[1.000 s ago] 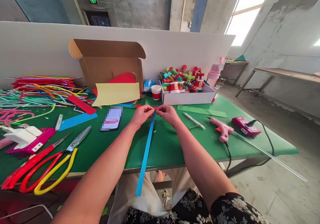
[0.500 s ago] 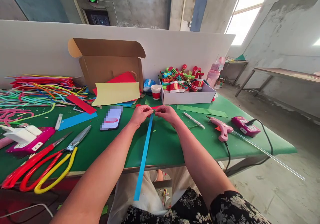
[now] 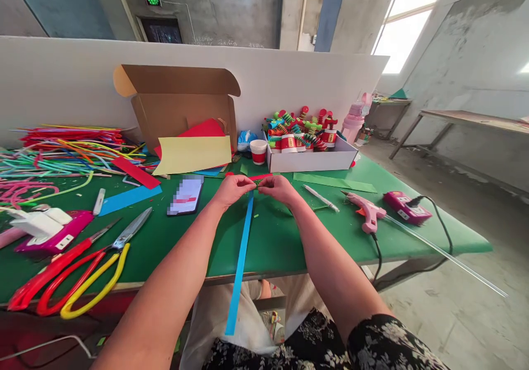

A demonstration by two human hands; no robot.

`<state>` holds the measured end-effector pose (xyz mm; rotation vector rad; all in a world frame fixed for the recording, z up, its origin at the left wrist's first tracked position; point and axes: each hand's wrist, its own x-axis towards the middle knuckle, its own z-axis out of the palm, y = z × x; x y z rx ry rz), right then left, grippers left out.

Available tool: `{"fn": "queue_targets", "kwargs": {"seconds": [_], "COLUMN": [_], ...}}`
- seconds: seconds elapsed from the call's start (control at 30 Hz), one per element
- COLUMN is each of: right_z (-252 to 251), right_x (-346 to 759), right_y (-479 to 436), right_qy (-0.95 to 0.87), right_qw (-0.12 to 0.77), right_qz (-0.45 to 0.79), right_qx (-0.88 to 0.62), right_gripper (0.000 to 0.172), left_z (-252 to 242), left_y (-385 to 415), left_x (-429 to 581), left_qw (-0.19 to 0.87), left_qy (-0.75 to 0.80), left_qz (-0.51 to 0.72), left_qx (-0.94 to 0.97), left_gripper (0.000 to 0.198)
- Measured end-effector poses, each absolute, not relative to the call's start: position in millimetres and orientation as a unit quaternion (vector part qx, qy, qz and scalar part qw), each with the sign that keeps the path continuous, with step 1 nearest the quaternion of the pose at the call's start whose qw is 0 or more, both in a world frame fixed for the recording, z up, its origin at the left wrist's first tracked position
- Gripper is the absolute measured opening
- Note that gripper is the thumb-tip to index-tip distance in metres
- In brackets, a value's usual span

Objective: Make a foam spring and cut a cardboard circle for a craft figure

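A long blue paper strip (image 3: 240, 265) hangs from between my hands, down over the table's front edge towards my lap. At its top a small green folded piece of paper (image 3: 257, 182) shows between my fingertips. My left hand (image 3: 235, 188) pinches this upper end with thumb and forefinger. Close beside it, my right hand (image 3: 275, 187) pinches the same folded part from the other side. My fingers partly hide the folds. Just behind the hands lies a red strip (image 3: 264, 175).
Scissors (image 3: 124, 240) and a phone (image 3: 185, 195) lie on the left. A pink glue gun (image 3: 366, 210), a pen (image 3: 321, 198) and a power socket (image 3: 407, 207) are at the right. Behind stand a paper cup (image 3: 258, 152) and a white box (image 3: 312, 162) of springy paper figures.
My fingertips have drawn slightly apart at the top of the strip, and more of the green folded paper shows. The strip's lower end has swung a little to the right.
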<state>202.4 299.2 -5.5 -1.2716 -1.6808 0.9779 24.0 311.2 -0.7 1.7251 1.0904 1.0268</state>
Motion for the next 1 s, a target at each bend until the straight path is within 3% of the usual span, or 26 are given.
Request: {"fn": "queue_targets", "kwargs": {"seconds": [0.2,0.37,0.47,0.57,0.63,0.83,1.0], "right_z": [0.4,17.5,21.3,15.6,10.0,1.3,-5.2], "right_x": [210.5,227.2,219.4,196.1,180.4,165.9,167.7], "right_y": [299.7,297.3,288.3,280.4,278.9,281.3,282.0], "right_qy": [-0.689,-0.549,-0.514,-0.615,-0.651,-0.427,-0.319], "right_qw": [0.391,0.612,0.66,0.581,0.519,0.537,0.529], "right_qz": [0.339,0.065,0.024,0.171,0.262,0.603,0.681], "right_qx": [-0.508,-0.565,-0.548,-0.505,-0.488,-0.408,-0.393], "right_gripper": [0.012,0.025,0.037,0.045,0.035,0.018,0.016], "left_z": [-0.2,4.2,4.1,3.9,4.5,3.3,-3.2], "left_y": [316.4,321.4,324.1,326.4,327.2,320.6,311.1], "left_x": [15.8,5.0,2.9,1.1,-1.0,4.7,22.7], "left_qw": [0.369,0.366,0.382,0.433,0.489,0.616,0.616], "left_qy": [0.457,0.465,0.455,0.43,0.399,0.365,0.385], "left_qz": [0.422,0.49,0.524,0.555,0.576,0.527,0.444], "left_qx": [0.69,0.64,0.61,0.566,0.519,0.458,0.525], "left_gripper": [0.026,0.025,0.026,0.03,0.034,0.04,0.041]}}
